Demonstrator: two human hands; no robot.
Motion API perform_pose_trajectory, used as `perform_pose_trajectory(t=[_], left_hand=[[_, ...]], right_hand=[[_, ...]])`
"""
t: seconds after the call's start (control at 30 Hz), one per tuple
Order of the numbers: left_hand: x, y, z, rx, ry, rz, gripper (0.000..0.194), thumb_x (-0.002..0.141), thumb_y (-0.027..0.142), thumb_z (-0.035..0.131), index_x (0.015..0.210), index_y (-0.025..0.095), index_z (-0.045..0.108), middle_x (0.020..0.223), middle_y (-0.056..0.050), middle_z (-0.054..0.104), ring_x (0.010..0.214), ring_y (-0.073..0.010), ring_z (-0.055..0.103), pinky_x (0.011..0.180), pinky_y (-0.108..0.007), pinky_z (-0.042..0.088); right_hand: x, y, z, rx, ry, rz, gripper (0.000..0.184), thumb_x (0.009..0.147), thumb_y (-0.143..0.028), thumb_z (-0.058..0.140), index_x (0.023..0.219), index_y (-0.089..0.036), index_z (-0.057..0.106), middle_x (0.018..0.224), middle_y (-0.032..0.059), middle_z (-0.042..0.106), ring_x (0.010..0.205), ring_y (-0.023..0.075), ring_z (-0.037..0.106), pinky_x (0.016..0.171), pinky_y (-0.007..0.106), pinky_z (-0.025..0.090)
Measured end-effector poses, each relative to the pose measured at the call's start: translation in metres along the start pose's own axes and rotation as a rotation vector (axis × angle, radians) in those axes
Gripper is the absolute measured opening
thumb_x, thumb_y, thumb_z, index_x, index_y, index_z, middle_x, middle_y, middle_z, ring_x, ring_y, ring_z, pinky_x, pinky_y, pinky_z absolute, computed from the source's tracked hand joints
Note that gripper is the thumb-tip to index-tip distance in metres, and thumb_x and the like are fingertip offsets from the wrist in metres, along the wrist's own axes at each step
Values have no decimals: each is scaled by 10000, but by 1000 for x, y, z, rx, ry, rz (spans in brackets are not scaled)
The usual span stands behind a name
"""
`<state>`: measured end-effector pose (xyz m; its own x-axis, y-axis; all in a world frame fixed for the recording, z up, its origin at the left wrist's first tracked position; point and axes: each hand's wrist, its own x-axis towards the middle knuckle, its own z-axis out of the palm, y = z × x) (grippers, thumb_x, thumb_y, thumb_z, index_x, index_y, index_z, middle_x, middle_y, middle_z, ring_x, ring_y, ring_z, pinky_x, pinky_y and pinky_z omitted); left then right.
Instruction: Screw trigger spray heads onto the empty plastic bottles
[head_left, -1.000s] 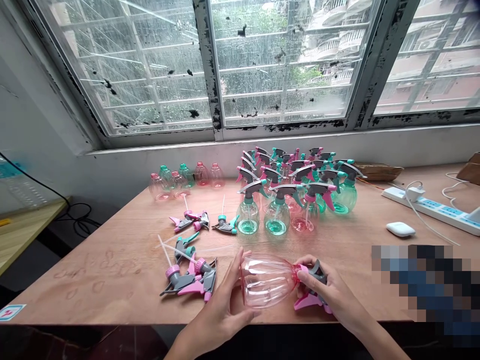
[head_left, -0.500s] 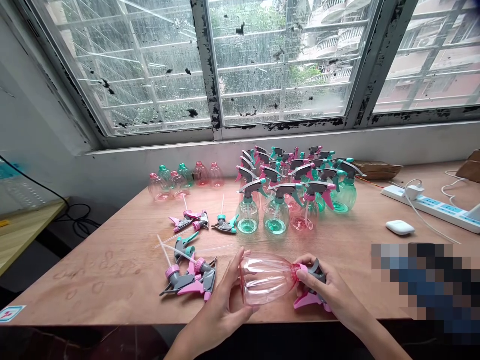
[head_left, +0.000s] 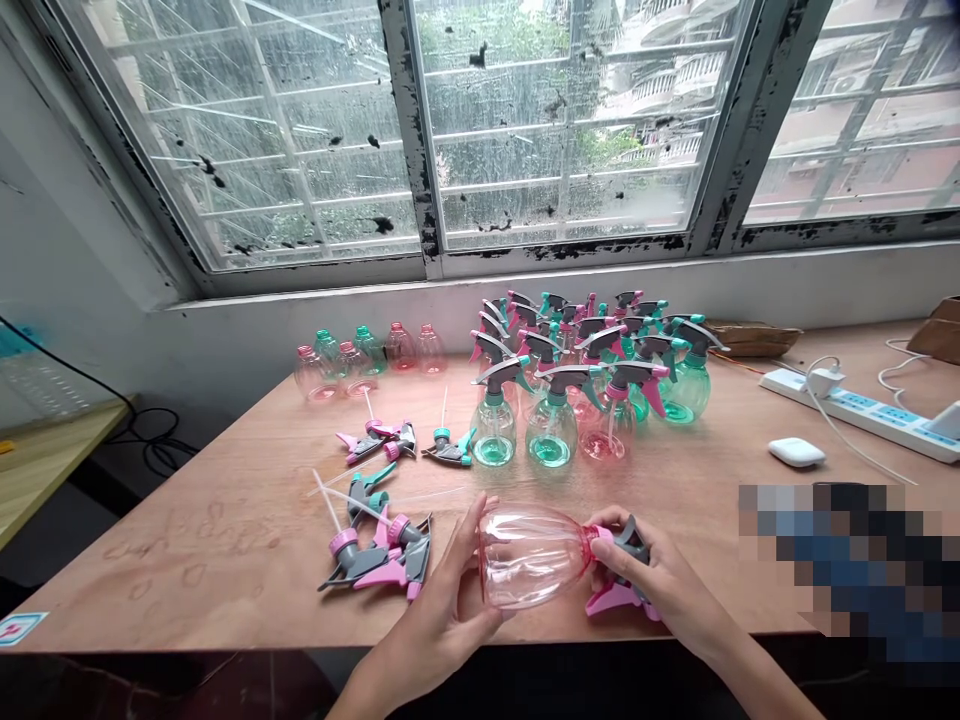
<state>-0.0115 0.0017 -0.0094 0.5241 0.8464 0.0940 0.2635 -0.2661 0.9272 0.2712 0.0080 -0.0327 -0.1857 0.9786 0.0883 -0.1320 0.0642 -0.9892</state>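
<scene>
A clear pink spray bottle (head_left: 532,560) lies on its side in the air above the table's front edge, its base to the left. My left hand (head_left: 442,600) is wrapped round the base, thumb below and fingers behind. At the neck, my right hand (head_left: 645,570) grips the pink collar of a grey and pink trigger sprayer (head_left: 619,597), which sits at the bottle's mouth. Left of my hands lies a pile of loose trigger sprayers (head_left: 382,555) with thin white tubes. More loose sprayers (head_left: 379,440) lie behind, one teal and grey (head_left: 448,447).
Several bottles with sprayers fitted (head_left: 551,430) stand grouped at the back centre. Headless pink and green bottles (head_left: 360,370) stand back left. On the right are a white power strip (head_left: 862,415), a white case (head_left: 796,453) and a blurred patch (head_left: 855,570).
Both hands keep the same hold on the bottle and sprayer. The whole view has shifted very slightly; nothing else visibly differs.
</scene>
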Motion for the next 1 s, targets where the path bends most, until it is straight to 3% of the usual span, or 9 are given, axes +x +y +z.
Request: perform_pose_trajectory(t=[0.1,0.23,0.43,0.57,0.67,0.77,0.87,1.0], left_hand=[[0,2,1,-64,-9,-42,993,908,299,703,1585,410,-15,1702,-43,130,1415,-289,456,1230,-437,300],[-1,5,1,-114,2,-93,993,895,347,720,1594,375,16,1706,-29,118,1475,-291,359,1237,-409,283],[0,1,1,-60,11,-35,949,921,338,689,1590,401,17,1703,-32,127,1517,-300,277,1259,-448,214],[0,-1,1,-46,-16,-2,864,981,290,598,1584,419,-7,1699,-51,135,1471,-292,378,1239,-447,272],[-1,-1,1,-57,-16,-32,934,957,326,638,1582,409,-51,1700,-59,131,1453,-298,405,1233,-459,286],[-2,-2,0,-58,-5,-80,1031,893,395,715,1596,350,-38,1707,-60,96,1520,-331,261,1266,-495,160],[-2,-2,0,-62,9,-105,1009,892,411,711,1604,315,3,1709,-51,87,1560,-330,102,1275,-499,80],[-1,-3,2,-116,-4,-32,965,923,342,683,1592,383,-12,1699,-71,130,1493,-328,322,1232,-503,275]], right_hand=[[0,0,1,-1,8,0,433,887,-585,771,943,-176,640,673,12,682,617,231,664,602,315,546],[0,-1,1,3,12,4,440,881,-593,774,941,-178,642,671,6,680,617,231,663,600,315,542],[0,1,-1,31,-16,2,389,920,-531,768,969,-166,644,699,12,684,641,223,660,617,312,539],[0,2,-2,25,-36,10,382,926,-528,766,981,-172,642,699,11,694,648,222,667,627,300,532],[0,2,-3,22,-51,14,383,939,-531,753,992,-171,636,705,15,698,654,224,669,630,300,527],[0,3,-4,35,-61,15,383,942,-530,750,997,-172,624,717,17,701,663,226,666,650,310,529],[0,2,-4,22,-61,18,387,944,-535,746,988,-171,622,716,17,698,662,225,661,648,308,517],[0,1,-4,5,-54,20,397,940,-541,749,988,-167,628,704,17,691,656,225,654,633,303,504]])
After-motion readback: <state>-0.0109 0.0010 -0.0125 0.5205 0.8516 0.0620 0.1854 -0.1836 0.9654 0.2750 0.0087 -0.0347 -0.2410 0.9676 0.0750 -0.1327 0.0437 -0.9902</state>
